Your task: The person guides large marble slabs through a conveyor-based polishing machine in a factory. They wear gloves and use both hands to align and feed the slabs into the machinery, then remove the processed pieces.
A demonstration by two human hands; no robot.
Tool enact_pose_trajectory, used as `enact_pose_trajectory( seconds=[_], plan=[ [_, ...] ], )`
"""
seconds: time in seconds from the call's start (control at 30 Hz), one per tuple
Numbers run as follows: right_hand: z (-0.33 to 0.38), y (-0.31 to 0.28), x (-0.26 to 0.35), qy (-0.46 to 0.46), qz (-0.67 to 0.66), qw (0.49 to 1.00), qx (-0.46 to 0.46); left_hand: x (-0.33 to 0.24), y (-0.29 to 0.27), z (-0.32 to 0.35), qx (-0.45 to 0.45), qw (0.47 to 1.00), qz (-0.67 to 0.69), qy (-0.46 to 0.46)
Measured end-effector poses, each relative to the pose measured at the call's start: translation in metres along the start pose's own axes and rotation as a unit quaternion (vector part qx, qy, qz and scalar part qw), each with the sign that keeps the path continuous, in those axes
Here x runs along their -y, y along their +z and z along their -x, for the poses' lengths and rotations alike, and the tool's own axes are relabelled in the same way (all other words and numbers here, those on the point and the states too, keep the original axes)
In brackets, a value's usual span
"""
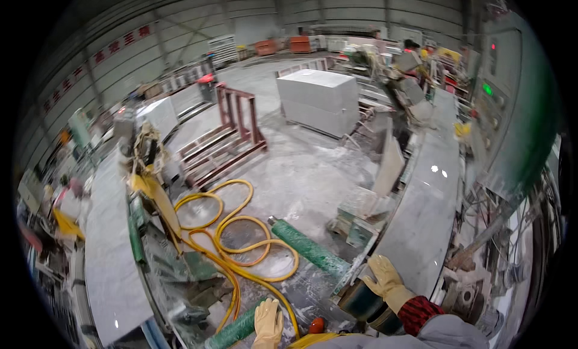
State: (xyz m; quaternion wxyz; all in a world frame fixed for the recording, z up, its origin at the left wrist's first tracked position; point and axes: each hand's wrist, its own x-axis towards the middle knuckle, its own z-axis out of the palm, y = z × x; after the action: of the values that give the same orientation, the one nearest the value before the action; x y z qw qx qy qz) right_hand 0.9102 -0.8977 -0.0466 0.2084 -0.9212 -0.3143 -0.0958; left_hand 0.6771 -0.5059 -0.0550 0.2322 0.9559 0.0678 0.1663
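Observation:
My right hand (388, 283), in a cream rubber glove with a red-and-black cuff, lies at the near left corner of a long pale stone slab (415, 228). Its fingers are spread; whether they press on the slab or only hover over it, I cannot tell. My left hand (268, 324), gloved alike, is low in the middle, fingers stretched out and nothing seen in them. Beside it runs a green roller (238, 330). Another green roller (310, 248) slants across the gap between the two lines, and a yellow hose (283, 278) lies coiled on the floor.
To the left, another pale slab (117, 253) lies on a line. A dark red metal rack (226, 150) and a white block stack (319, 99) stand ahead. A control cabinet (506, 108) rises at right. Other people (415, 48) are at the far right.

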Motion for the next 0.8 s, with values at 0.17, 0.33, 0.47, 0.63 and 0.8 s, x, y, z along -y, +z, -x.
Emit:
enact_pose_trajectory(
  seconds=[0.17,0.33,0.47,0.63,0.8],
  plan=[
    [-0.009,-0.001,-0.004,0.062,0.013,0.995,0.080,-0.022,0.009,0.071,0.008,0.998,-0.009,-0.054],
    [0.020,0.007,-0.012,-0.030,-0.020,0.999,0.032,-0.054,-0.037,0.158,0.027,0.989,-0.066,-0.131],
    [0.074,-0.019,-0.042,-0.029,0.020,0.998,0.060,-0.035,-0.047,0.233,-0.028,0.972,-0.067,-0.224],
    [0.141,-0.073,-0.065,-0.007,0.035,0.995,0.092,-0.030,-0.054,0.319,-0.099,0.949,-0.103,-0.279],
    [0.188,-0.077,-0.094,0.076,0.067,0.994,0.044,-0.023,-0.077,0.370,-0.138,0.934,-0.067,-0.324]
  ],
)
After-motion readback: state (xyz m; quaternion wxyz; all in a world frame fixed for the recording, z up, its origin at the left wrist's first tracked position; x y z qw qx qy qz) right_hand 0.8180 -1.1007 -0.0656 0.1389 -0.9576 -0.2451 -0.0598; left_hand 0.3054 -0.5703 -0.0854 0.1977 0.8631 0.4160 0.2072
